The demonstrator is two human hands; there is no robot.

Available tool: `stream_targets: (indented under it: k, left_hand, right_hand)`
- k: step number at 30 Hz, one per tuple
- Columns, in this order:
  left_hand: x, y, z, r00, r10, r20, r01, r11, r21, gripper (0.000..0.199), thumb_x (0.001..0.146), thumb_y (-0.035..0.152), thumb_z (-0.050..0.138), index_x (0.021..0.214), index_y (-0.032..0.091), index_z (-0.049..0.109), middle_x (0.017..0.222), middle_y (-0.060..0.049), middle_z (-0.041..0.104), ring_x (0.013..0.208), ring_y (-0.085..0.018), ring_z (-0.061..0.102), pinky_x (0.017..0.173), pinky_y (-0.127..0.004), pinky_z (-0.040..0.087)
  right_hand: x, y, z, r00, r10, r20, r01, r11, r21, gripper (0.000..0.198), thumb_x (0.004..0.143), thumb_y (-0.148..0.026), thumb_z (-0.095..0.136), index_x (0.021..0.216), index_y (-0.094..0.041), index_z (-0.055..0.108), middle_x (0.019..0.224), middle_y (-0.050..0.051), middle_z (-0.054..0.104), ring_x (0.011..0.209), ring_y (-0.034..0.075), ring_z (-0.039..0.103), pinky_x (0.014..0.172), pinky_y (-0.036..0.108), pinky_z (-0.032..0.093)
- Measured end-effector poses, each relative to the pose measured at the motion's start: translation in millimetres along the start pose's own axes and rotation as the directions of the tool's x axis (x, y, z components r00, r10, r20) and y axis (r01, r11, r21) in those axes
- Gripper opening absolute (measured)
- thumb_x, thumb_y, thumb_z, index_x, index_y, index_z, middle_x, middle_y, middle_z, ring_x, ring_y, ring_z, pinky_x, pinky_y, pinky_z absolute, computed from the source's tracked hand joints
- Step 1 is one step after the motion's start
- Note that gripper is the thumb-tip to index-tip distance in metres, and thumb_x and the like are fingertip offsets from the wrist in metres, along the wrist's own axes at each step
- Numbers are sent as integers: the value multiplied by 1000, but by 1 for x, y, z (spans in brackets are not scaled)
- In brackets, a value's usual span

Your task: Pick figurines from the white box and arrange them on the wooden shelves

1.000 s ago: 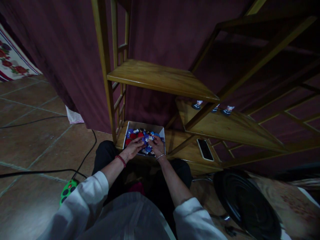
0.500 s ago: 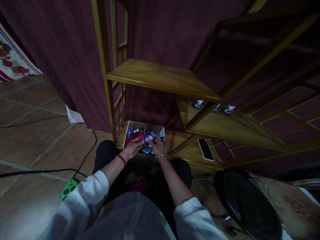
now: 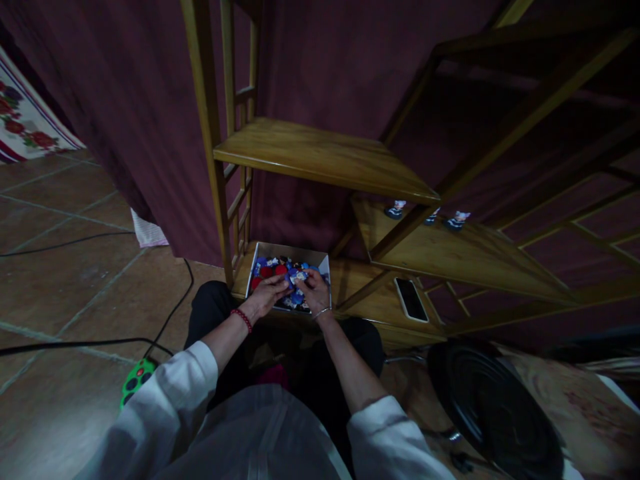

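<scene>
Over a white cardboard box (image 3: 294,253) on the low wooden shelf, both my hands meet around a small blue-and-white figurine (image 3: 297,276). My left hand (image 3: 267,293) grips its left side between thumb and fingers. From the right, my right hand (image 3: 315,291) pinches the same figurine. Several small red, blue and white figurines (image 3: 267,268) fill the box below; my hands hide part of them. The held figurine's finer features are too small to make out.
Three small figurines (image 3: 459,220) stand on a higher shelf (image 3: 450,257) to the right. A phone (image 3: 411,299) lies on the low shelf. Near my right side is a round black stool seat (image 3: 495,407). Cables and a green power strip (image 3: 137,380) lie on the tiled floor.
</scene>
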State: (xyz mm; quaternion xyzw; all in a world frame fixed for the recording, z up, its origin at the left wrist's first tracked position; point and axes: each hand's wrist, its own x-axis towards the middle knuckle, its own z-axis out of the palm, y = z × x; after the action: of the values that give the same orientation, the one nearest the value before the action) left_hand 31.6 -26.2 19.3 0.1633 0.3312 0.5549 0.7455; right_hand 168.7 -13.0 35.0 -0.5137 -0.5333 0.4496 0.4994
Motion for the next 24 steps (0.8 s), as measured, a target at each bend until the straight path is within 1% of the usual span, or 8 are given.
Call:
stream_targets:
  k: [6,12,15,20,24]
  left_hand:
    - [1,-1,-2,1000,8,7,-8,999,36,24,63,3,69,85,10,66,87,-6,66,84,-15,61,93,-38,43]
    - [2,-2,-2,999,0,-42,1,1000,20,22,62,2,69,83,9,65,84,-5,66,82,-15,61,90,-37,46]
    - [2,-1,-3,999,1,-42,0,1000,29,23,63,2,69,84,9,65,85,-6,66,83,-15,61,90,-37,46]
    - [2,-1,-4,1000,7,-28,-6,999,34,23,63,3,69,85,9,65,87,-6,66,83,-15,62,90,-38,46]
    - [1,1,-4,1000,-1,-21,2,999,44,22,64,3,68,85,9,65,86,-5,66,83,-15,62,91,-38,46]
  right_hand:
    - [0,3,1,1000,5,-14,-5,1000,8,39,60,-40,67,91,-21,54,70,-2,66,64,15,61,58,25,48]
    - [-2,-2,2,1000,9,-27,-9,1000,-2,38,60,-40,67,91,-21,54,66,-2,63,63,15,59,55,25,46]
    - [-2,-3,3,999,8,-31,-9,1000,-11,39,60,-40,67,91,-20,55,65,-2,63,62,15,59,55,24,46]
    - [0,4,2,999,16,-45,-18,999,-43,41,61,-42,66,93,-20,55,64,-3,63,58,14,58,53,24,45]
    - [1,10,3,998,32,-49,-33,999,-25,40,60,-43,66,92,-20,55,65,-3,63,60,14,59,55,24,46]
